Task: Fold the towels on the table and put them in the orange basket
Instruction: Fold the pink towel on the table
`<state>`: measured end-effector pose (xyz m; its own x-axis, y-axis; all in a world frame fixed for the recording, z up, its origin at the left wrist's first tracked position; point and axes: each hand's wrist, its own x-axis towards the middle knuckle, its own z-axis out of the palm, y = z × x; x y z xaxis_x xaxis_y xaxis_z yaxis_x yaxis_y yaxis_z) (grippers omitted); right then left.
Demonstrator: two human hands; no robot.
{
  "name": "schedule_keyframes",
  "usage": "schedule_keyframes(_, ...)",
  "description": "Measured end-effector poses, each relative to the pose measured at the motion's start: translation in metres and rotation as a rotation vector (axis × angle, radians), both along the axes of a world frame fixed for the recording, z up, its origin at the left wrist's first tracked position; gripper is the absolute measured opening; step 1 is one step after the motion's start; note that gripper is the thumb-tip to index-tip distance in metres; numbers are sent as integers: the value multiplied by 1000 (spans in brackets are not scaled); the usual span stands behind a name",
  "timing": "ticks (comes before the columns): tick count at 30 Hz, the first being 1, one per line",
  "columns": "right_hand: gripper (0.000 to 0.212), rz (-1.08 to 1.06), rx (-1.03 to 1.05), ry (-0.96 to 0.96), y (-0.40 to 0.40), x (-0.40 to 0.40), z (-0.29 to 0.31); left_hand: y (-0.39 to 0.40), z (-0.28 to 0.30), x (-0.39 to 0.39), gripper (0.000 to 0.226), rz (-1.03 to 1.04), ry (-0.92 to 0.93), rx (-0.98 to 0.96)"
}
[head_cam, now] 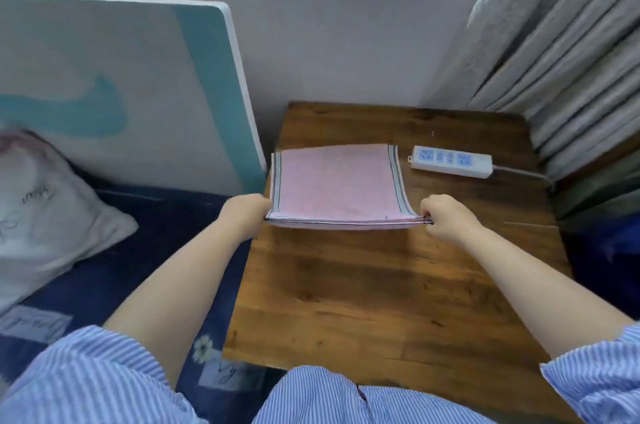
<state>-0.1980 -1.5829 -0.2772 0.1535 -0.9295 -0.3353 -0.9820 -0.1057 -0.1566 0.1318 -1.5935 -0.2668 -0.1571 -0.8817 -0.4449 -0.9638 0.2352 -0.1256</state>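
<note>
Towel (pixel 337 181) pink, striped ends, folded; left hand (pixel 247 212), right hand (pixel 445 215) grip near corners.

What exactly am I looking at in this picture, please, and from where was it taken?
No machine here: a camera worn on a person's head looks forward and down at their own two bare arms. On the wooden table lies a folded pink towel with striped borders. The left hand and the right hand each grip a near corner of it, and that near edge looks slightly lifted. Beside the towel, to its right, rests a white power strip. A pillow lies at the left. The orange basket is not in view.
</note>
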Motion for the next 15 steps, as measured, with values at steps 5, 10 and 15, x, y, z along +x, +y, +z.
schedule_keyframes(5, 32, 133, 145, 176, 59, -3, -55, 48, -48, -6, 24, -116, -80, 220)
schedule_keyframes(10, 27, 248, 137, 307, 97, 10, -75, 83, -74, 3, 31, -274, -141, 282)
schedule_keyframes(15, 47, 347, 101, 327, 116, 14, -91, 105, -96, 9, 35, -297, -143, 287)
